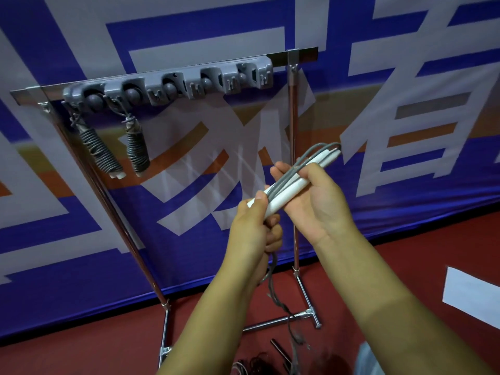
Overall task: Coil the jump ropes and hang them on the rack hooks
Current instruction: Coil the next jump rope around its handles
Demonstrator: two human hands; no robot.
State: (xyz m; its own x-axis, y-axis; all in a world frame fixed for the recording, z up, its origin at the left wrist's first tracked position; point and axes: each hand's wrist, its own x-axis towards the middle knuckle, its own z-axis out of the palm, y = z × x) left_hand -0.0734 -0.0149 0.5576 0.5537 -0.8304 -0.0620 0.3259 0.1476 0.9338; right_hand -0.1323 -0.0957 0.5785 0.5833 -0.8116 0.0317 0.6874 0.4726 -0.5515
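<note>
at the bottom edge, more ropes [259, 361] are lying in a dark tangle on the red floor [108, 345], too blurred to count. just above them the loose grey cord [273, 288] is trailing down from the hands toward the rack's foot.

the left hand [254, 226] is curling around the near end of the two white handles [286, 190], thumb pressing on top, with the slack cord running out beneath its fingers. the right hand [311, 193] is cradling the same handles from below, fingers folding over the middle and pinning a grey loop against them.

the step in hand looks like the start of the wrap. to do it well, the right hand should be keeping both handles flush and parallel while the left is feeding cord under steady tension, laying turns side by side, and saving a short tail for a hanging loop.

further off, two coiled ropes [138, 147] are hanging from the leftmost hooks of the grey hook rail [167, 82]; the hooks to their right are looking free.
</note>
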